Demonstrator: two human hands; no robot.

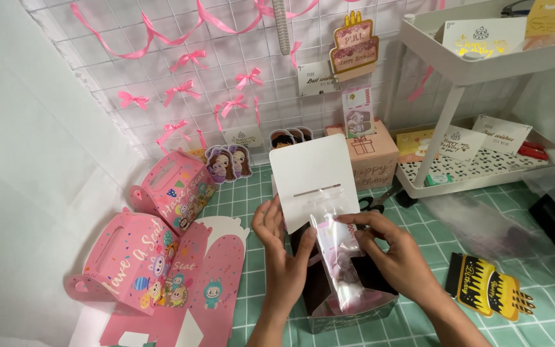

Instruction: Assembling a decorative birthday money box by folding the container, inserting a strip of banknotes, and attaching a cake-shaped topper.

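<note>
My left hand (285,247) props the white slotted card (313,180) upright over the dark open box (348,302). My right hand (398,254) pinches a clear sleeve of pinkish notes (340,257), apparently play money. Pink printed cartons (146,260) lie left; a black-and-yellow cake-shaped card (488,286) lies right.
</note>
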